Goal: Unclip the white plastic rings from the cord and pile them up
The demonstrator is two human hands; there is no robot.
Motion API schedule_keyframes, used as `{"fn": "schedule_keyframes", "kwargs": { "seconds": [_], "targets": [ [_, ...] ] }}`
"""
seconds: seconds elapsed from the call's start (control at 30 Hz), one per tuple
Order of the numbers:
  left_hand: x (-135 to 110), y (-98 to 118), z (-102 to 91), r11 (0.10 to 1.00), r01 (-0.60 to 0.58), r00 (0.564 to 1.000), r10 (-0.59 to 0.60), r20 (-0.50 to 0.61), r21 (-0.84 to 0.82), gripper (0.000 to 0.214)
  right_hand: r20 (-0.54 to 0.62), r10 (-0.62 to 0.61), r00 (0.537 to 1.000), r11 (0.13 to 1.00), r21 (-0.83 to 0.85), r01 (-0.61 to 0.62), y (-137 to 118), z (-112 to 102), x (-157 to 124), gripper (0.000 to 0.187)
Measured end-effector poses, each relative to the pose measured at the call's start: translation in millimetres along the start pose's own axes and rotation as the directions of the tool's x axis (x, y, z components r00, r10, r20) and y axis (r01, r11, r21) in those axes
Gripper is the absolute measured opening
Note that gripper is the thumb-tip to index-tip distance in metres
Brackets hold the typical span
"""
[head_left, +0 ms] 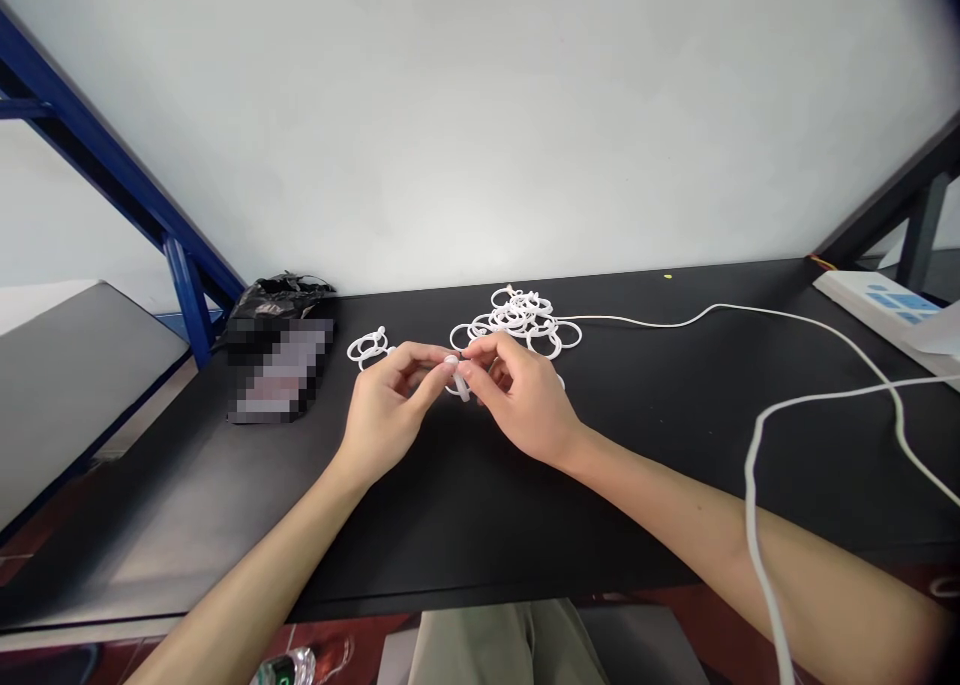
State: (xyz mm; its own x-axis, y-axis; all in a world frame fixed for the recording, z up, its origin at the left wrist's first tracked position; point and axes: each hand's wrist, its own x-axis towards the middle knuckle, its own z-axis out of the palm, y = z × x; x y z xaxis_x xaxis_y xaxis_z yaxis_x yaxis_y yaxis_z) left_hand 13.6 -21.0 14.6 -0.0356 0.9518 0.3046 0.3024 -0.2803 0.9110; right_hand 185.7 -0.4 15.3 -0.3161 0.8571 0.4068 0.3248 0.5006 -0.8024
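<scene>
My left hand (384,401) and my right hand (531,397) meet over the middle of the black table. Between their thumbs and fingertips they pinch a small white plastic ring (462,385), seen nearly edge-on and partly covered by the fingers. Both hands are closed on it. Just beyond my right hand lies a loose pile of white rings (517,315), each with what looks like a small knob. A smaller group of white rings (367,347) rests beyond my left hand, its near part hidden by that hand.
A black plastic bag (277,295) and a blurred-out packet lie at the left. From the pile a white cable (675,323) runs right, and a white cable loop (752,465) crosses in front of my right forearm. A white box (877,300) stands far right.
</scene>
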Motion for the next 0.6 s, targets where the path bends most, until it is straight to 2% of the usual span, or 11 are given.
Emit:
{"fn": "schedule_keyframes", "kwargs": {
  "seconds": [0.27, 0.6],
  "targets": [
    [-0.4, 1.0, -1.4, 0.996, -0.055, 0.998, 0.057, -0.027, 0.074, 0.013, 0.035, -0.059, 0.998, 0.998, 0.020, 0.059, -1.5, -3.0, 2.1, 0.013],
    [-3.2, 1.6, -1.2, 0.984, -0.116, 0.991, 0.125, -0.058, 0.138, 0.011, 0.012, -0.078, 0.997, 0.997, 0.006, 0.078, -1.2, -0.9, 0.2, 0.013]
  ]
}}
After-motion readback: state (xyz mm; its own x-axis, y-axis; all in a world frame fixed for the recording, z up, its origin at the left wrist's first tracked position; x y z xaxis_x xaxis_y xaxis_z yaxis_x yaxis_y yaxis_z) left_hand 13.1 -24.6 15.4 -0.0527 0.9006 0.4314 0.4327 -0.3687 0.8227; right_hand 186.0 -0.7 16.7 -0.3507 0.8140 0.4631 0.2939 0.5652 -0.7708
